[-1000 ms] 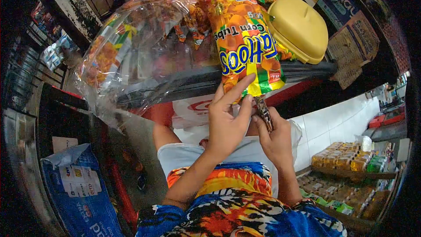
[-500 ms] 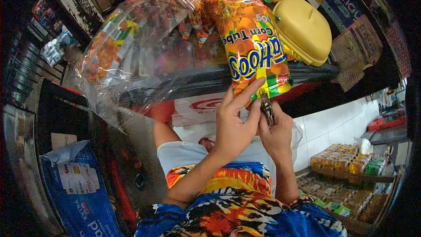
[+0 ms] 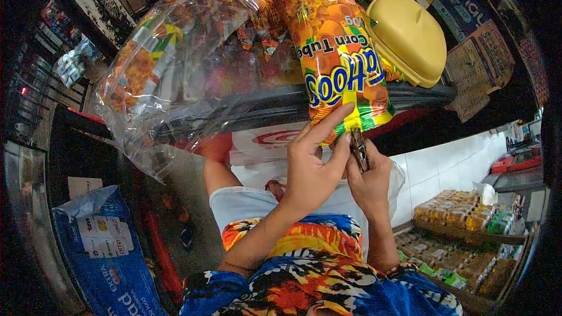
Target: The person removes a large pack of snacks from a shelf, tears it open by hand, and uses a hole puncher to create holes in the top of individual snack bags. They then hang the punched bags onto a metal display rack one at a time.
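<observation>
An orange and green snack bag [image 3: 339, 52] with upside-down lettering lies at the upper middle, its near end hanging over a dark edge. My left hand [image 3: 316, 167] holds the near edge of this bag, with the index finger stretched over its front. A small metal tool [image 3: 359, 151], like a punch or clipper, is gripped in my right hand [image 3: 370, 178]. Its tip meets the bag's near edge. To the left of the snack bag lies a large clear plastic bag [image 3: 199, 76] with more snack packs inside.
A yellow lidded container [image 3: 408, 38] stands right of the snack bag. Torn cardboard [image 3: 480, 70] hangs at the right. Shelves of packed goods [image 3: 462, 213] are at the lower right, and a blue sack [image 3: 108, 257] is at the lower left.
The metal tool and my right hand have shifted slightly to the right along the bag's edge. My left hand has barely moved.
</observation>
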Available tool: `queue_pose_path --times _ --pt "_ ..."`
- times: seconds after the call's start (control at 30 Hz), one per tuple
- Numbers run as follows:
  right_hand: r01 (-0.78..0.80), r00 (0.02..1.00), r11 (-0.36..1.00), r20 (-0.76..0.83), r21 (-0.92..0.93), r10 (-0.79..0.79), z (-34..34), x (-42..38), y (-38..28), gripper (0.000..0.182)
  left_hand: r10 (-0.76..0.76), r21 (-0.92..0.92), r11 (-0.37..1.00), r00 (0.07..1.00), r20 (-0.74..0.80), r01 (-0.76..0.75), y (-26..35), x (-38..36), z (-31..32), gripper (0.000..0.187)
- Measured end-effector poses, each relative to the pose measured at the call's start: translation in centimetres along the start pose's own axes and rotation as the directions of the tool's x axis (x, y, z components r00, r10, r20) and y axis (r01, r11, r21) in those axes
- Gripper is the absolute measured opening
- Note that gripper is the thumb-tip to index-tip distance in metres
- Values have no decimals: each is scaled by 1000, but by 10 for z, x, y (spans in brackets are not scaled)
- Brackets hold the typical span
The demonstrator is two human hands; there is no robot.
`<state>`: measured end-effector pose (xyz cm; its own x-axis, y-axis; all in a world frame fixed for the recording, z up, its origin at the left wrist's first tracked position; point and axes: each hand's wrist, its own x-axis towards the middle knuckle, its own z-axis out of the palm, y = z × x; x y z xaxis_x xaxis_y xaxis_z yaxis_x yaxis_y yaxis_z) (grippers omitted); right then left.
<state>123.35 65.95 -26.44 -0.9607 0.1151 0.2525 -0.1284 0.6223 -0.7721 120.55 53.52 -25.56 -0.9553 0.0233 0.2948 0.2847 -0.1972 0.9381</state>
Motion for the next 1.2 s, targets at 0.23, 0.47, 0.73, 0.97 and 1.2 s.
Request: queue_pose_path --times 0.23,0.47,0.73,0.97,1.2 --pt "10 999 999 -32 31 -9 2 2 -2 11 5 64 998 1000 2 -5 3 1 1 38" --pt "-73 997 994 -10 87 74 6 5 -1 11 -45 77 996 999 3 44 7 3 -3 38" --pt "-7 1000 990 -27 140 11 18 5 19 10 7 98 995 1000 9 -8 5 3 1 38" --pt "-57 998 974 25 218 53 10 10 10 12 -14 75 997 999 43 11 4 5 -5 39" --pt "-147 989 947 54 286 138 9 5 6 11 -7 61 998 996 85 2 3 5 -8 40"
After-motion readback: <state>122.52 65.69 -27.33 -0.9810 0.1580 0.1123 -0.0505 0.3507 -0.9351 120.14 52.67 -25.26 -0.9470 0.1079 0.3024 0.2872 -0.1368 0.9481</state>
